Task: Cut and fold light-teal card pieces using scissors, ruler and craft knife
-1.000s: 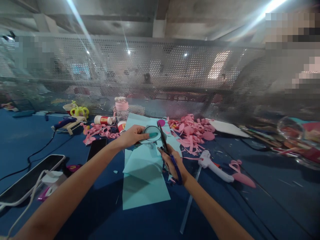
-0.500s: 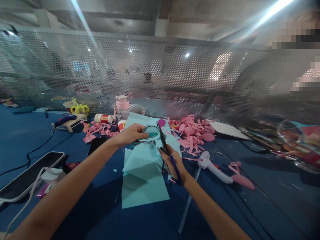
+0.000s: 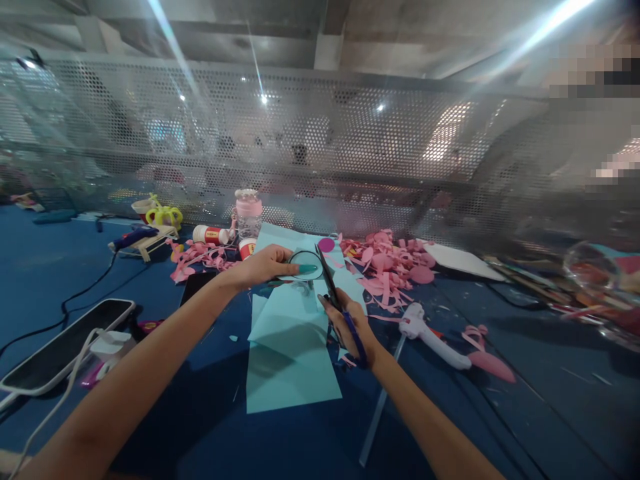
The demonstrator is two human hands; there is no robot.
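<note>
Left hand [image 3: 260, 267] pinches the teal paper [image 3: 295, 333]; right hand [image 3: 350, 327], outstretched, grips scissors [image 3: 333, 293]

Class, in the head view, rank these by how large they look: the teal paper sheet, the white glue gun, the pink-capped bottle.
1. teal paper sheet
2. white glue gun
3. pink-capped bottle, though it stands farther from the camera, so its true size is unsure.

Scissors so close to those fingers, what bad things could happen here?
The scissors in the right hand cut the round teal paper piece right beside the left hand, so the blades might nick a fingertip. The piece is held only by its edge, so it may bend and the cut could go crooked. The white glue gun lies near the right elbow and might get bumped.
</note>
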